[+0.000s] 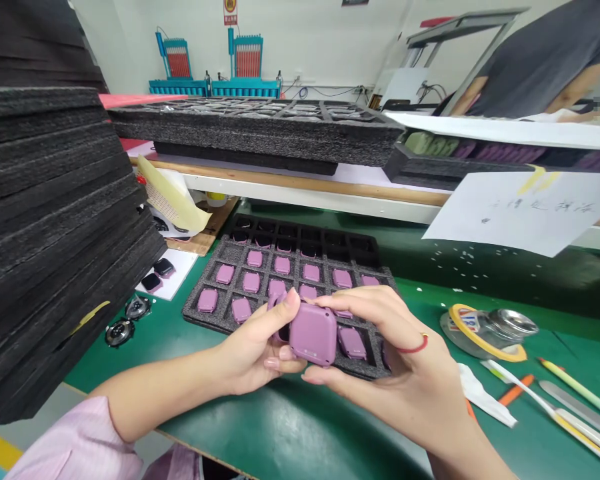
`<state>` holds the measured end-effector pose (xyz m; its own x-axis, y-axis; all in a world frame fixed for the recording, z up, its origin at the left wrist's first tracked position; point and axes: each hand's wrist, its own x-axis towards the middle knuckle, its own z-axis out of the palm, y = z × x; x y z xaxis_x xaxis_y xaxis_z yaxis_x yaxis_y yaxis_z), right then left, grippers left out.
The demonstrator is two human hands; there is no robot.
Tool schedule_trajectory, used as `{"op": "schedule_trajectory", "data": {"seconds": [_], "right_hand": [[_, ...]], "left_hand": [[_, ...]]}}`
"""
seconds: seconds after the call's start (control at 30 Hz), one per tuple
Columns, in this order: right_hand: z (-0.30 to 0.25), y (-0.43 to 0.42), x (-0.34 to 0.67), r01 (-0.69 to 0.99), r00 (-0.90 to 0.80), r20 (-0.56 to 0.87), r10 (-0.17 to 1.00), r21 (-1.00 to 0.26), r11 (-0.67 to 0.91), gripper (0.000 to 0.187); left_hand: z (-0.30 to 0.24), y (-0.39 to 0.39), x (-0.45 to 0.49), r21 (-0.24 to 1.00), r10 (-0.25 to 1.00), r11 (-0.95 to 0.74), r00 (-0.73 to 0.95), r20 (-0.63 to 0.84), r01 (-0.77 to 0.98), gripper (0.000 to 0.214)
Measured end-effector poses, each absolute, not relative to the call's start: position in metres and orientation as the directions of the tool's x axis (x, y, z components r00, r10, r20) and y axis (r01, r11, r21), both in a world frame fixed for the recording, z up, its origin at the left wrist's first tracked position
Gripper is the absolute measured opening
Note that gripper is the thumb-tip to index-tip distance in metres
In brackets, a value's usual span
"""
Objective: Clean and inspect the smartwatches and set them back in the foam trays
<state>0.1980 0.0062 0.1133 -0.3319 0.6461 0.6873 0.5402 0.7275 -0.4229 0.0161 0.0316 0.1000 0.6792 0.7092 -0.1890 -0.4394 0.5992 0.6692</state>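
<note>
A purple watch case is held up over the tray, its back turned toward me. My left hand grips its left side, thumb at the upper corner and fingers curled below. Behind that thumb shows part of another purple piece with a dark face, partly hidden by the fingers. My right hand spans the same case from the right, index finger on its top edge and thumb under its lower edge. Just beyond lies a black foam tray with more purple cases in its compartments; one purple case sits between my hands' far sides.
A tall stack of black foam trays stands at left. Round watch parts lie beside it. At right are a glass jar, a toothbrush and tweezer-like tools. A shelf crosses behind; another person is beyond it.
</note>
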Motion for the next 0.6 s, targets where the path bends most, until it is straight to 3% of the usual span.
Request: {"op": "schedule_trajectory", "data": {"seconds": [0.23,0.33,0.4,0.47,0.6], "right_hand": [[0.113,0.007,0.197,0.498,-0.383,0.682,0.623,-0.415,0.761,0.054],[0.108,0.024,0.206,0.490,-0.370,0.691,0.620,-0.422,0.763,0.046],[0.100,0.049,0.222,0.566,-0.211,0.654,0.726,-0.524,0.636,0.036],[0.089,0.082,0.243,0.660,0.051,0.502,0.863,-0.665,0.349,0.040],[0.059,0.141,0.287,0.759,0.196,0.402,0.895,-0.639,0.121,0.042]], "left_hand": [[0.102,0.030,0.016,0.654,0.699,0.600,0.700,-0.147,-0.461,0.050],[0.101,0.030,0.017,0.573,0.732,0.631,0.647,-0.215,-0.523,0.048],[0.103,0.031,0.018,0.480,0.729,0.673,0.612,-0.306,-0.563,0.040],[0.106,0.030,0.019,0.399,0.700,0.714,0.595,-0.394,-0.575,0.024],[0.105,0.022,0.019,0.367,0.653,0.758,0.627,-0.425,-0.540,0.009]]}}
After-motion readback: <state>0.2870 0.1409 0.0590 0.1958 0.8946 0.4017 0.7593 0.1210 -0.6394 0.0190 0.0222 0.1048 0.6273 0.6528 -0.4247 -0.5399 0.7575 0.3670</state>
